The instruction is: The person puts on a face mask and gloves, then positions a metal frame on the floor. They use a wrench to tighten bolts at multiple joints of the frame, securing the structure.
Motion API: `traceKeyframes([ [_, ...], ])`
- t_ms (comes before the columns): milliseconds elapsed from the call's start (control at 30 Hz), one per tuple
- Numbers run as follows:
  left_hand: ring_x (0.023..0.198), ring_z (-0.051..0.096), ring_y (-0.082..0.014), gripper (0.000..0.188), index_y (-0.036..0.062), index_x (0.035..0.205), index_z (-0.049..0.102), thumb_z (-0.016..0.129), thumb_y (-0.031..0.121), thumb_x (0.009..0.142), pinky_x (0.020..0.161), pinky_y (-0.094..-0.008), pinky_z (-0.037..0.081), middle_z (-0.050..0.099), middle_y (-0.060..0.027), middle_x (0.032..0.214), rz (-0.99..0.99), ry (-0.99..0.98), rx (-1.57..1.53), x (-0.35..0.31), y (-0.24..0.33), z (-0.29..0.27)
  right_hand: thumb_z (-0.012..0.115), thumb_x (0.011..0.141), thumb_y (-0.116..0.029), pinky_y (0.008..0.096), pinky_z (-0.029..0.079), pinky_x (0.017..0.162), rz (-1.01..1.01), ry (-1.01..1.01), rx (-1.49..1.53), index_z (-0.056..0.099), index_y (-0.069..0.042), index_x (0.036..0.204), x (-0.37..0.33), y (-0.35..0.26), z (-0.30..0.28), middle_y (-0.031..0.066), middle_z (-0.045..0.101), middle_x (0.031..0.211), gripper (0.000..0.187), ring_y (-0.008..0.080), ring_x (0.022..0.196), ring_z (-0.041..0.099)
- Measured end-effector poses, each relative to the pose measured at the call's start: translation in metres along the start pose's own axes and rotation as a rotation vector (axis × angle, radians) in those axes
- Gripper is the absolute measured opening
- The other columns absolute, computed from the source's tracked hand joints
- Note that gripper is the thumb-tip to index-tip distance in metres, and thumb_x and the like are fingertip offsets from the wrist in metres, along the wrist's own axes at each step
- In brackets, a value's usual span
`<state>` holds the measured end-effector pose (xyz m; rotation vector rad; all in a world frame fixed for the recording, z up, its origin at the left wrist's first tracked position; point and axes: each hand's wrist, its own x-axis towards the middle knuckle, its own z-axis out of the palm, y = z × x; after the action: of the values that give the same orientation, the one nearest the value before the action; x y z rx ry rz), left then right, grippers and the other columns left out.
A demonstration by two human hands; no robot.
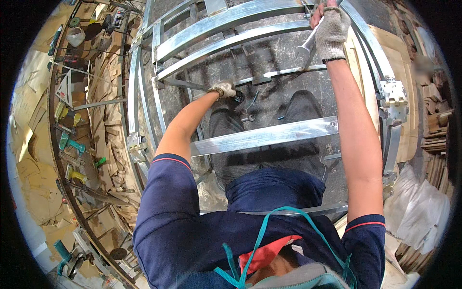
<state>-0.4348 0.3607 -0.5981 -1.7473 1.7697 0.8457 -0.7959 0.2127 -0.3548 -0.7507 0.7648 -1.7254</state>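
Note:
My right hand, in a pale knit glove with bare fingertips, is closed round a silver wrench at the far right corner of a metal frame. The tool slants down toward the near left, and its upper end is hidden by the hand. My left hand, gloved too, reaches low inside the frame beside a small dark round container with small pieces in it. Its fingers point toward the container, but their tips are too unclear to read. Another wrench lies on the floor near my knees.
A frame bar crosses above my legs. Metal hinge-like brackets sit on the right side. To the left, a low bench with a dark edge carries wood scraps and a teal power tool. Stacked wood and plastic sheeting lie right.

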Motion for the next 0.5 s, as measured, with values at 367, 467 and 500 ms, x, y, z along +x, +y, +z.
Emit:
traceKeyframes([
  [367, 0.1, 0.072, -0.0392, 0.033, 0.01, 0.106, 0.078, 0.064, 0.028, 0.082, 0.089, -0.0514, 0.058, 0.076, -0.0185, 0.107, 0.239, 0.186, 0.265, 0.009, -0.009, 0.048, 0.056, 0.109, -0.042, 0.0253, 0.028, 0.037, -0.059, -0.031, -0.112, 0.05, -0.018, 0.073, -0.007, -0.008, 0.006, -0.0064, 0.043, 0.054, 0.043, 0.0071, 0.041, 0.04],
  [467, 0.091, 0.074, -0.0406, 0.024, 0.007, 0.098, 0.076, 0.064, 0.023, 0.083, 0.079, -0.0519, 0.06, 0.075, -0.0207, 0.098, 0.25, 0.192, 0.369, 0.013, -0.002, 0.057, 0.055, 0.109, -0.043, 0.0253, 0.027, 0.037, -0.066, -0.003, -0.106, 0.05, -0.019, 0.073, -0.006, -0.006, 0.007, -0.0071, 0.043, 0.055, 0.043, 0.0066, 0.041, 0.039],
  [500, 0.091, 0.074, -0.0404, 0.023, 0.0067, 0.097, 0.075, 0.064, 0.022, 0.084, 0.078, -0.0521, 0.06, 0.075, -0.0208, 0.097, 0.243, 0.199, 0.389, 0.016, -0.003, 0.061, 0.055, 0.109, -0.042, 0.0251, 0.027, 0.037, -0.062, -0.011, -0.137, 0.05, -0.019, 0.073, -0.007, -0.007, 0.007, -0.0072, 0.043, 0.055, 0.043, 0.0062, 0.042, 0.039],
])
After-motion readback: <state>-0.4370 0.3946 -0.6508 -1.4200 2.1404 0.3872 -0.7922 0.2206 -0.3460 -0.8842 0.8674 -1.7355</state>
